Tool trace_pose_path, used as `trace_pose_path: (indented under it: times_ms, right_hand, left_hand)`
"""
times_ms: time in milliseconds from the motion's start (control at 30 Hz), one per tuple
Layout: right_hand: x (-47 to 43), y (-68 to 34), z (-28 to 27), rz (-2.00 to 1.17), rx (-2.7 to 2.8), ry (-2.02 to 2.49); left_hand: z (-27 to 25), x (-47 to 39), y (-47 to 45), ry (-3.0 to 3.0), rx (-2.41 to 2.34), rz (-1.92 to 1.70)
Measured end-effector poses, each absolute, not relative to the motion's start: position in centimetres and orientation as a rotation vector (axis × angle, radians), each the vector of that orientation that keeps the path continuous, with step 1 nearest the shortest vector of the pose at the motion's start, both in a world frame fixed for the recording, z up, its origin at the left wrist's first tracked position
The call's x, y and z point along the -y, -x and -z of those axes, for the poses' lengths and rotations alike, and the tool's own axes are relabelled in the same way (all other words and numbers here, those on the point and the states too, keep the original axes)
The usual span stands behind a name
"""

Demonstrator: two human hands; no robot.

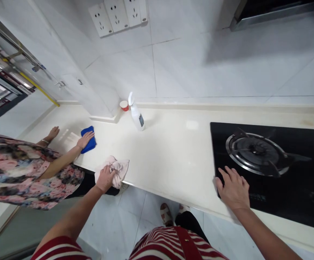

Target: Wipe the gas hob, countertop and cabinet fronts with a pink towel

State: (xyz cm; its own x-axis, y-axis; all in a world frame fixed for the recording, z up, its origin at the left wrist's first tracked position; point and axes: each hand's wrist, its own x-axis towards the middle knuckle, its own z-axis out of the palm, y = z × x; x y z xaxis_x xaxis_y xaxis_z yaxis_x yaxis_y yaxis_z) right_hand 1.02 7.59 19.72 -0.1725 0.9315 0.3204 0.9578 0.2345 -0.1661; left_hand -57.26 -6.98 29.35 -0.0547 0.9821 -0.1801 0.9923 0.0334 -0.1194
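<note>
A pale pink cloth lies crumpled at the front edge of the white countertop. My left hand is closed on it, fingers curled into the folds. Far to the right, my right hand rests with fingers spread on the left front edge of the black gas stove; it holds nothing. Behind the cloth, towards the wall, a white spray bottle stands upright. A small red and white cup is beside it.
At the left, another person in a floral top presses a hand on a folded blue cloth on the counter. A wall pillar juts out behind. Wall sockets and a dark range hood are above.
</note>
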Motion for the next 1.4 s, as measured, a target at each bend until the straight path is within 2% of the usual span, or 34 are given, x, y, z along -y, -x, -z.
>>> trace_pose_path:
  times_ms: [167, 267, 400, 567, 667, 800, 933, 1100, 1233, 1400]
  right_hand:
    - [-7.5, -0.9, -19.8, 0.128, 2.165, 1.717]
    - [-7.5, -0.9, -19.9, 0.142, 2.168, 1.716]
    - [-7.5, -1.0, -20.2, 0.133, 2.177, 1.727]
    - [-7.4, -1.3, -20.1, 0.081, 2.184, 1.735]
    - [-7.4, -1.6, -19.7, 0.045, 2.180, 1.758]
    - [-7.4, -1.6, -19.4, 0.020, 2.170, 1.767]
    - [-7.4, -1.4, -19.5, 0.045, 2.160, 1.739]
    - [-7.4, -1.4, -19.6, 0.046, 2.162, 1.734]
    - [-7.4, -1.3, -19.6, 0.040, 2.156, 1.736]
    - [-7.3, -1.1, -20.0, 0.040, 2.156, 1.733]
  left_hand:
    - [-27.0, 7.0, 49.1, -2.188, -2.131, 0.304]
    - [-25.6, 5.8, 41.1, -2.338, -1.906, 0.231]
    - [-24.5, 3.6, 29.3, -2.785, -1.364, -0.011]
    - [-23.5, 2.2, 21.7, -2.927, -1.179, -0.190]
    - [-22.9, 2.7, 23.9, -2.900, -1.199, -0.157]
    - [-23.2, 4.3, 33.2, -2.766, -1.395, -0.115]
    - [-25.2, 6.0, 44.6, -2.301, -1.802, 0.070]
    - [-28.9, 6.6, 54.6, -2.074, -2.093, 0.195]
    - [-30.4, 6.9, 56.9, -1.951, -2.224, 0.261]
    - [-29.5, 8.4, 53.1, -1.834, -2.367, 0.256]
